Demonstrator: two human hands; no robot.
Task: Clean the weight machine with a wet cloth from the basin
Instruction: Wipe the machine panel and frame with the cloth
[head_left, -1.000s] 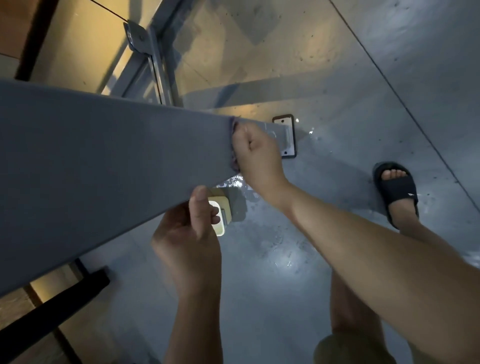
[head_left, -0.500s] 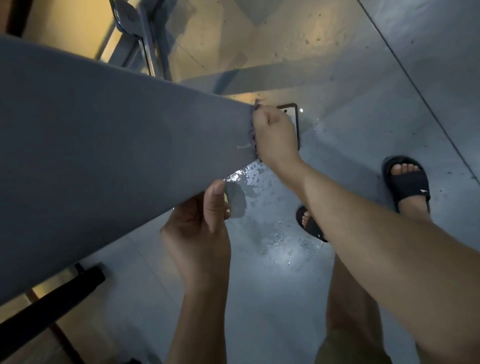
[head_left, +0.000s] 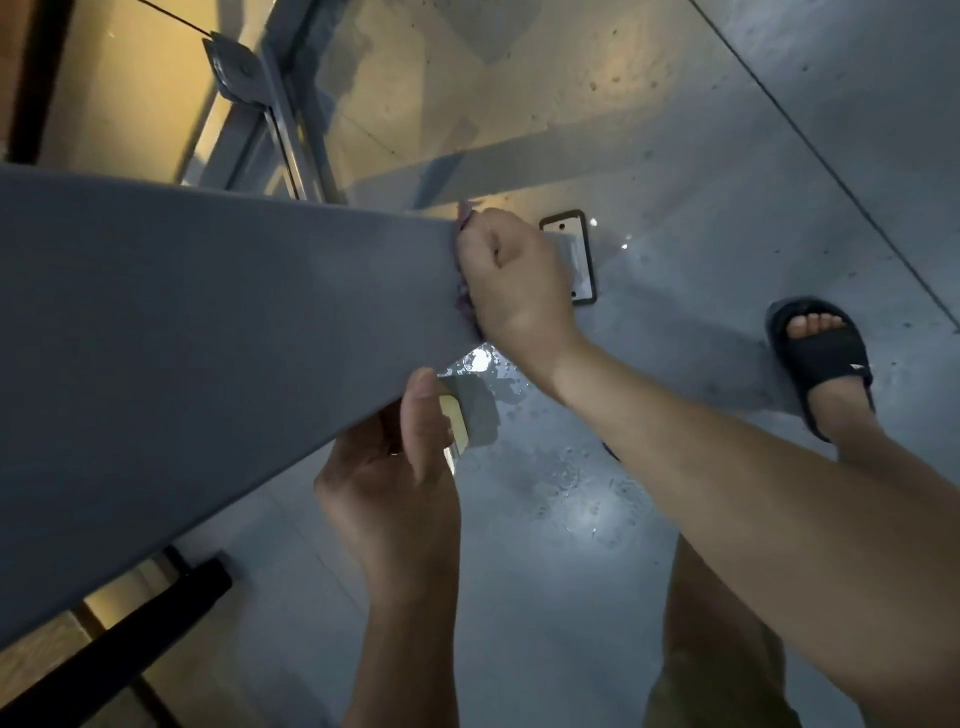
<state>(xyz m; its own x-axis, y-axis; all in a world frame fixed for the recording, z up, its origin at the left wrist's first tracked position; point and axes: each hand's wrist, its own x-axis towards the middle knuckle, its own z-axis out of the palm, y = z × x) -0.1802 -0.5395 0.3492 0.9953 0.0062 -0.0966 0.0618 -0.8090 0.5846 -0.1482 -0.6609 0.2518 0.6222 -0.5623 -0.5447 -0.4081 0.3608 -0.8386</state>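
Note:
A wide grey beam of the weight machine slopes across the left half of the head view. My right hand is fisted round a purple cloth and presses it against the beam far down its length. Only small edges of the cloth show beside my fingers. My left hand grips the beam's lower edge from beneath, thumb up on its face. The basin is not in view.
Wet patches and droplets glisten on the grey floor under the beam. A bolted floor plate sits just past my right hand. My sandalled foot stands at right. Grey frame tubes rise at top left, a black bar at bottom left.
My right hand has slid the cloth back and forth along the beam by a small amount. My left hand keeps its hold on the lower edge.

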